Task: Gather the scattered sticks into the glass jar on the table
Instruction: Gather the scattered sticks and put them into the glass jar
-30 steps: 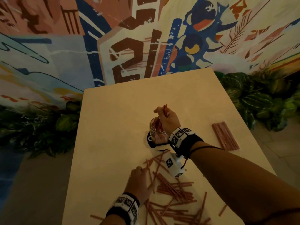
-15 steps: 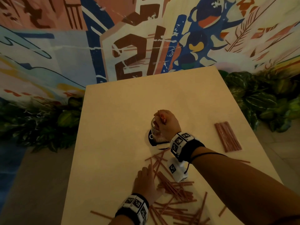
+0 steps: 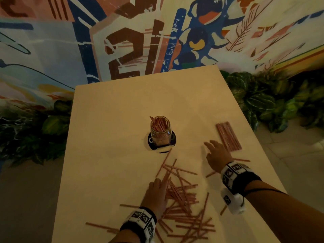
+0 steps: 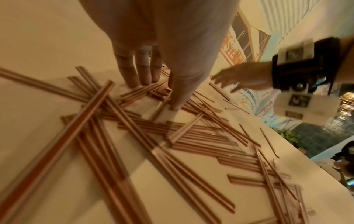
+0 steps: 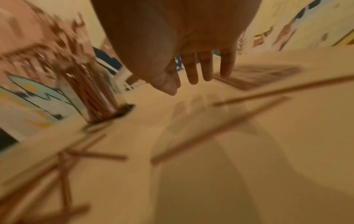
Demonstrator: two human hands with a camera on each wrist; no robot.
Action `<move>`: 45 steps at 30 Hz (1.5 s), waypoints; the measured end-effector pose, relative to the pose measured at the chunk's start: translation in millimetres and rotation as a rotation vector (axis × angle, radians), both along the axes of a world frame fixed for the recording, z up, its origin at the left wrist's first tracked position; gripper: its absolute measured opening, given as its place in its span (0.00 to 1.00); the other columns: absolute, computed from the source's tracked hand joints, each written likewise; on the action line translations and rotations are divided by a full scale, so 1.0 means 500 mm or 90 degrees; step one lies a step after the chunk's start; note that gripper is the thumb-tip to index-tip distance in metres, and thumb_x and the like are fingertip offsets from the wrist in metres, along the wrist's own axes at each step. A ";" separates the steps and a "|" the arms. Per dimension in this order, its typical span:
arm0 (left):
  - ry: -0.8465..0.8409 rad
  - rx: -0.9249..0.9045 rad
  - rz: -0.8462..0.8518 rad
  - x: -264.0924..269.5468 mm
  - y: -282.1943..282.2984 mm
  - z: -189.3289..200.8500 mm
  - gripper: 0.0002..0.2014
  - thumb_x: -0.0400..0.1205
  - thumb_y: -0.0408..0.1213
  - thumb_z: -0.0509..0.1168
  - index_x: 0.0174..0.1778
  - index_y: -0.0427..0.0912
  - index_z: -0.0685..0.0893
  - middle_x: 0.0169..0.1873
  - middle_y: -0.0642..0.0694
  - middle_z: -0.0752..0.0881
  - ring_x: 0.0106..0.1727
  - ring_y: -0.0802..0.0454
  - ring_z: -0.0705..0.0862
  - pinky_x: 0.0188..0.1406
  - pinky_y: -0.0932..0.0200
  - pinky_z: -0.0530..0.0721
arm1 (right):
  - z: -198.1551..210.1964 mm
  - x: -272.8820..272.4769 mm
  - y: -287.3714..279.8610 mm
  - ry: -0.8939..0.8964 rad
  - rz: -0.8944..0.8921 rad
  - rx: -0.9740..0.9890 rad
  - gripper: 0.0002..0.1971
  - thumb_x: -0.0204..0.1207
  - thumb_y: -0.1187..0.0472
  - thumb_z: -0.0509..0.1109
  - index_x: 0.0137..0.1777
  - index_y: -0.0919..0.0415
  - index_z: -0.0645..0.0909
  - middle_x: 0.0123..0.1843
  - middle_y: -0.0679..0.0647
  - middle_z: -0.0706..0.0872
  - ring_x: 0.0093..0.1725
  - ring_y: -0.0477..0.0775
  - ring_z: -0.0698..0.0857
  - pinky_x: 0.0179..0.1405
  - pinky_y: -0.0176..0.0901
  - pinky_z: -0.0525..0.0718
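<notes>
My right hand [image 3: 216, 156] has left the glass jar [image 3: 160, 131], where a moment ago it was pushing a small bunch of sticks in, and now it hovers empty over the surface [image 3: 122, 106], between the jar and the neat bundle of sticks [image 3: 228, 136] on the right side. Its grip is spread, the fingers [image 5: 206, 68] straight and apart, holding nothing. The jar stands upright on its dark coaster [image 3: 162, 148] and already carries many sticks, so I judge that one more load is delivered. My left hand [image 3: 156, 195] has moved a little forward and lies flat on the scattered sticks [image 3: 184, 199] near me, with straight fingers [image 4: 134, 71] pressing on the pile; it pinches nothing. Many sticks are still lying crossed over each other on the surface, and a few single ones lie near my right wrist. I think the task is only partly done, and the next step is probably to collect another bunch, from the pile or from the bundle; which one I cannot tell.
</notes>
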State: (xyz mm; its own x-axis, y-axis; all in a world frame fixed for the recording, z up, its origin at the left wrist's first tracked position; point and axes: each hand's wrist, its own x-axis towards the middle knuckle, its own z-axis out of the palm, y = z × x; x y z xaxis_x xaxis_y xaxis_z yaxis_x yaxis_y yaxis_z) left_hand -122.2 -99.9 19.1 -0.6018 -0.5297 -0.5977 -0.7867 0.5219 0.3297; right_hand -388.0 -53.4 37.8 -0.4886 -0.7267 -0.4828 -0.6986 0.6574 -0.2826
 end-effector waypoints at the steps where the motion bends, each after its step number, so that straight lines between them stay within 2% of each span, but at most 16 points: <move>1: 0.012 0.010 0.007 0.000 0.004 -0.004 0.26 0.84 0.35 0.57 0.79 0.49 0.60 0.72 0.44 0.63 0.71 0.44 0.65 0.69 0.52 0.74 | -0.012 -0.006 0.033 0.007 0.003 0.052 0.27 0.81 0.60 0.55 0.80 0.52 0.57 0.84 0.54 0.56 0.81 0.59 0.57 0.78 0.57 0.61; 5: 0.023 0.015 0.005 -0.002 0.015 -0.013 0.27 0.83 0.27 0.55 0.77 0.51 0.64 0.67 0.43 0.67 0.66 0.45 0.69 0.67 0.54 0.75 | -0.032 0.044 0.103 -0.014 0.014 0.065 0.29 0.81 0.65 0.52 0.82 0.56 0.53 0.85 0.57 0.49 0.83 0.61 0.50 0.82 0.54 0.56; 9: -0.034 0.003 -0.022 -0.012 0.017 -0.010 0.26 0.85 0.28 0.50 0.81 0.42 0.56 0.77 0.39 0.63 0.76 0.42 0.64 0.76 0.55 0.66 | -0.035 0.133 0.125 -0.038 0.061 0.039 0.27 0.81 0.65 0.52 0.81 0.58 0.56 0.84 0.60 0.52 0.82 0.62 0.51 0.81 0.51 0.55; 12: -0.038 0.021 0.001 -0.010 0.014 -0.003 0.29 0.85 0.31 0.50 0.82 0.42 0.49 0.79 0.38 0.61 0.78 0.42 0.63 0.77 0.55 0.64 | -0.023 0.167 0.133 -0.144 0.055 0.002 0.25 0.80 0.66 0.55 0.77 0.57 0.63 0.80 0.58 0.62 0.79 0.61 0.61 0.78 0.47 0.61; 14: -0.025 0.034 0.039 -0.005 0.014 0.003 0.32 0.83 0.31 0.53 0.83 0.44 0.48 0.78 0.39 0.63 0.77 0.42 0.64 0.76 0.53 0.66 | -0.012 0.151 0.145 -0.144 0.053 -0.030 0.25 0.78 0.66 0.58 0.76 0.54 0.67 0.78 0.56 0.67 0.77 0.60 0.66 0.76 0.48 0.66; 17: -0.031 0.000 0.034 0.002 0.009 0.009 0.36 0.81 0.44 0.60 0.82 0.44 0.49 0.78 0.40 0.60 0.78 0.41 0.61 0.76 0.49 0.67 | -0.006 0.097 0.182 -0.008 0.078 0.041 0.31 0.77 0.57 0.62 0.80 0.47 0.58 0.84 0.52 0.55 0.83 0.58 0.54 0.80 0.56 0.56; 20: -0.064 -0.021 0.005 -0.010 0.006 0.008 0.41 0.78 0.58 0.61 0.81 0.42 0.53 0.78 0.42 0.59 0.77 0.40 0.60 0.75 0.46 0.67 | -0.013 0.072 0.222 -0.029 0.072 0.110 0.35 0.76 0.61 0.61 0.81 0.45 0.50 0.85 0.50 0.46 0.84 0.57 0.47 0.81 0.57 0.55; 23: -0.051 -0.029 -0.023 -0.032 0.017 0.007 0.33 0.79 0.53 0.63 0.75 0.40 0.62 0.73 0.41 0.64 0.73 0.40 0.65 0.70 0.46 0.71 | -0.022 0.108 0.244 -0.058 0.051 0.049 0.35 0.74 0.71 0.59 0.80 0.51 0.58 0.83 0.56 0.55 0.81 0.61 0.56 0.79 0.52 0.61; 26: -0.038 -0.033 -0.044 -0.041 0.025 0.004 0.25 0.83 0.44 0.61 0.73 0.39 0.65 0.72 0.40 0.67 0.73 0.40 0.67 0.70 0.48 0.72 | -0.021 0.153 0.247 -0.102 0.085 -0.004 0.29 0.75 0.69 0.59 0.77 0.53 0.65 0.77 0.57 0.66 0.74 0.60 0.66 0.76 0.48 0.66; 29: -0.024 -0.039 -0.068 -0.038 0.024 -0.001 0.19 0.84 0.39 0.57 0.70 0.38 0.68 0.70 0.39 0.69 0.70 0.40 0.69 0.68 0.48 0.74 | -0.006 0.134 0.249 -0.059 0.020 0.030 0.32 0.75 0.58 0.64 0.79 0.48 0.59 0.81 0.54 0.58 0.79 0.60 0.59 0.76 0.55 0.66; 33: -0.034 -0.031 -0.093 -0.028 0.017 -0.001 0.26 0.80 0.46 0.64 0.72 0.41 0.65 0.70 0.41 0.66 0.70 0.40 0.68 0.67 0.46 0.75 | -0.002 0.120 0.281 -0.046 0.054 0.180 0.47 0.72 0.49 0.69 0.82 0.46 0.40 0.85 0.55 0.39 0.83 0.63 0.44 0.80 0.59 0.58; 36: -0.050 -0.039 -0.127 -0.028 0.015 -0.005 0.23 0.81 0.44 0.63 0.69 0.40 0.68 0.69 0.41 0.67 0.69 0.41 0.68 0.66 0.47 0.75 | -0.011 0.156 0.292 -0.035 0.081 0.172 0.43 0.75 0.53 0.68 0.82 0.51 0.43 0.83 0.59 0.47 0.80 0.64 0.54 0.78 0.53 0.64; 39: -0.035 -0.039 -0.140 -0.028 0.014 -0.011 0.16 0.83 0.35 0.59 0.66 0.38 0.72 0.68 0.40 0.70 0.68 0.41 0.70 0.66 0.47 0.76 | -0.030 0.198 0.289 0.000 0.101 0.100 0.26 0.79 0.58 0.64 0.76 0.58 0.65 0.71 0.58 0.69 0.68 0.62 0.72 0.68 0.49 0.74; 41: -0.034 -0.034 -0.133 -0.030 0.013 -0.013 0.15 0.83 0.32 0.57 0.66 0.37 0.72 0.67 0.39 0.72 0.67 0.40 0.71 0.64 0.47 0.77 | -0.053 0.219 0.288 0.027 0.131 0.051 0.16 0.69 0.63 0.73 0.57 0.60 0.80 0.54 0.57 0.81 0.50 0.61 0.83 0.50 0.50 0.85; 43: -0.039 -0.031 -0.118 -0.032 0.013 -0.013 0.16 0.83 0.29 0.55 0.67 0.37 0.71 0.67 0.38 0.72 0.67 0.40 0.71 0.63 0.47 0.77 | -0.070 0.236 0.284 0.025 0.155 0.081 0.17 0.52 0.64 0.83 0.39 0.55 0.81 0.37 0.51 0.82 0.32 0.53 0.84 0.28 0.41 0.85; 45: -0.053 -0.039 -0.120 -0.032 0.012 -0.011 0.20 0.83 0.27 0.54 0.72 0.35 0.67 0.69 0.36 0.71 0.68 0.39 0.71 0.65 0.47 0.76 | -0.068 0.249 0.265 0.043 0.185 0.114 0.19 0.43 0.59 0.86 0.32 0.51 0.80 0.30 0.47 0.82 0.26 0.49 0.81 0.20 0.37 0.79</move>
